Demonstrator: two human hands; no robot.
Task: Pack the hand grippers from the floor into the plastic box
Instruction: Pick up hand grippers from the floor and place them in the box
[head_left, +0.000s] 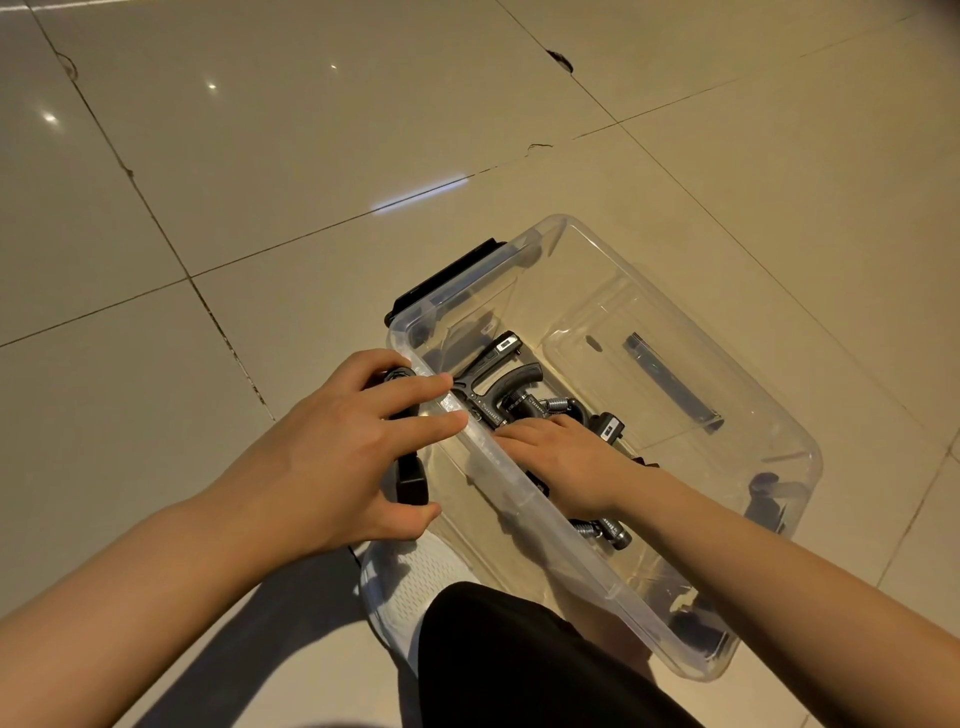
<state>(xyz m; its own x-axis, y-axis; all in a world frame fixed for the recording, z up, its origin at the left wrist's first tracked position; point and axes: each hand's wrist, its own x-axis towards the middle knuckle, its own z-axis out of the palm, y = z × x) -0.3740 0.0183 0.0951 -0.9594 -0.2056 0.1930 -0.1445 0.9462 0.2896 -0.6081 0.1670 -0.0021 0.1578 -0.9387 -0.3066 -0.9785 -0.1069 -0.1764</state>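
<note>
A clear plastic box (564, 222) stands on the tiled floor in front of me. Several black hand grippers (501, 376) with metal springs lie in its left half. My right hand (563, 465) is inside the box, palm down, with its fingers laid flat on those grippers and pointing at the left wall. Just outside that wall my left hand (337, 457) holds another black hand gripper (412, 483) low over the floor, thumb under its lower end. That hand's index and middle fingers reach to the box rim.
The box carries a black latch (447, 280) on its far left end and another on its near right end (696, 629). My white shoe (415, 571) and black-clad knee (519, 665) sit against the box's near side. Beige floor tiles (260, 182) spread around.
</note>
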